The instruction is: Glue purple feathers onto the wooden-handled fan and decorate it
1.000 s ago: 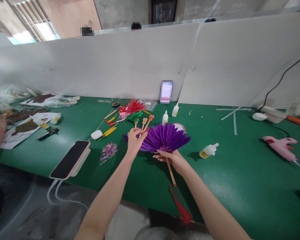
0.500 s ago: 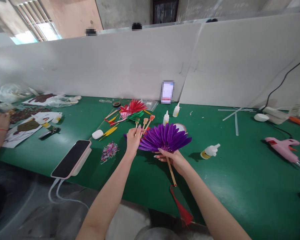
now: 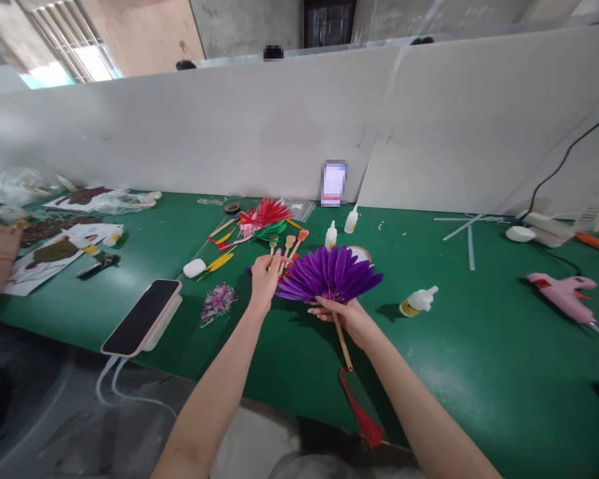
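Observation:
My right hand (image 3: 349,318) is closed round the base of a purple feather fan (image 3: 332,276), where its wooden handle begins. From the handle's lower end hangs a red tassel (image 3: 365,419). Just left of the fan, my left hand (image 3: 266,279) is raised with thumb and fingers pinched together; what sits between them is too small to make out. A bit of purple shows at that hand's left side. Behind its fingertips are several small wooden paddle-shaped sticks (image 3: 290,243), partly hidden by the hand and feathers.
Red feathers (image 3: 269,213) and yellow feathers (image 3: 218,265) lie behind. Nearby are glue bottles (image 3: 415,303), a phone (image 3: 142,319) on the front edge, coloured bits (image 3: 218,303) and a pink glue gun (image 3: 564,297). Another person's hand (image 3: 0,243) is at far left.

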A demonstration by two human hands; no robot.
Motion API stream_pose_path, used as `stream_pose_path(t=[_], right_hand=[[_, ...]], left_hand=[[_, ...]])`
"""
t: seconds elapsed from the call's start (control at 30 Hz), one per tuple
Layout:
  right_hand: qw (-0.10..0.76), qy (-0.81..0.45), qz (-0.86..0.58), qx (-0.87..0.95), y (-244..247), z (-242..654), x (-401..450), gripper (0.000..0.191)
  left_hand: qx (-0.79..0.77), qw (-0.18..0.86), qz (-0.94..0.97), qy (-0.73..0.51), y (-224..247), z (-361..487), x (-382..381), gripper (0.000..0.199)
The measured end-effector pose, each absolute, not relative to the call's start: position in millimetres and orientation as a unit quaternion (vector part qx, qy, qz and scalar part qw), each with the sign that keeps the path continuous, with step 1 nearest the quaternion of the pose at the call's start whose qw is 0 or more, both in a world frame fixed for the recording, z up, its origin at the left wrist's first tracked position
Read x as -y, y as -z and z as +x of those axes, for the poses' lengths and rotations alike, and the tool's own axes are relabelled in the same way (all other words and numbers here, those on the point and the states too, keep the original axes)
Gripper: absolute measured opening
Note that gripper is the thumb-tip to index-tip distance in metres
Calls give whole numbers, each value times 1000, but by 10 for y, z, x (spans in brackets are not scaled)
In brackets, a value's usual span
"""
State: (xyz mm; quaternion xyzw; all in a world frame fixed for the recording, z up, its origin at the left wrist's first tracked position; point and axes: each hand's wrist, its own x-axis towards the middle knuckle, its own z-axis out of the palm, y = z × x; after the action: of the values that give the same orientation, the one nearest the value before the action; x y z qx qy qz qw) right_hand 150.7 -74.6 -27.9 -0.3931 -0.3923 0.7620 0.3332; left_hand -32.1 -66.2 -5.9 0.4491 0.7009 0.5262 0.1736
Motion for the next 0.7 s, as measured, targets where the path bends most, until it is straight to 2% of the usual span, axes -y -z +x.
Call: stream_pose_path(t=[0.4,0.57,0.7], right_hand=[[333,-759,-394,397,290,1511,736,31],[333,-758,-396,397,311,1517,722,33],[338,-753,-407,391,318,1523,718,33]], left_hand=[[-706,162,431,-538,166,-446,612,33],[-738,94,407,-530,277,-655,519,33],[-793,19,391,-467,364,-907,462,25]])
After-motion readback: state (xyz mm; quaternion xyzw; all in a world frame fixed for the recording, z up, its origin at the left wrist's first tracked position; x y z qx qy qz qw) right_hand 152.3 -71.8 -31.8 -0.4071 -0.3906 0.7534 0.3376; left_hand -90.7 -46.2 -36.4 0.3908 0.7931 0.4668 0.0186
